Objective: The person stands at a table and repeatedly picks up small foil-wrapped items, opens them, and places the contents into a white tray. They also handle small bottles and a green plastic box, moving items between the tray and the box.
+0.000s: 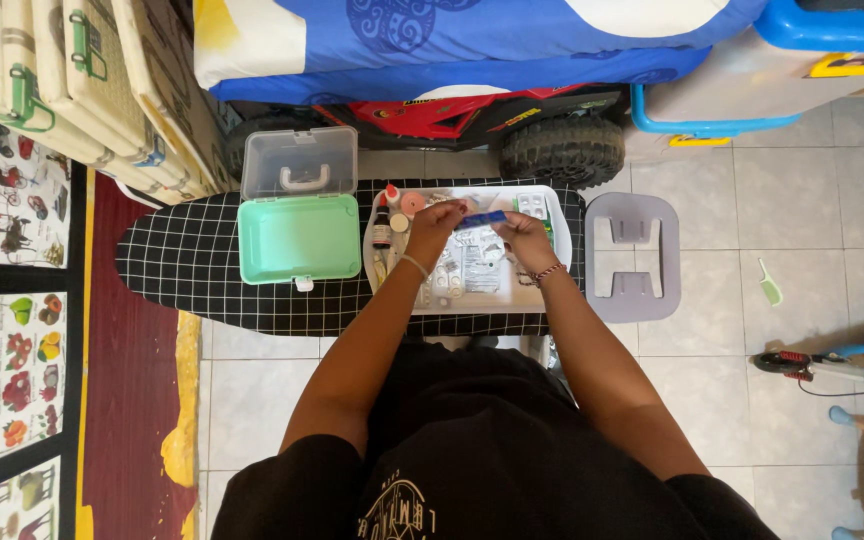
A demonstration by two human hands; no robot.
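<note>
Both hands (435,222) (525,232) pinch a small blue packet (481,218) over a white tray (560,212). Left of it stands an open mint box (298,238); a grey iron rest (633,258) lies right.

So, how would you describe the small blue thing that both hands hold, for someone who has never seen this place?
Find the ironing board with the black cover and white grid, then the white tray on it, to the right of the open mint-green box. Above that tray the left hand and right hand hold a narrow blue strip between them. It is the only blue item there, lifted above the pale packets.
</note>
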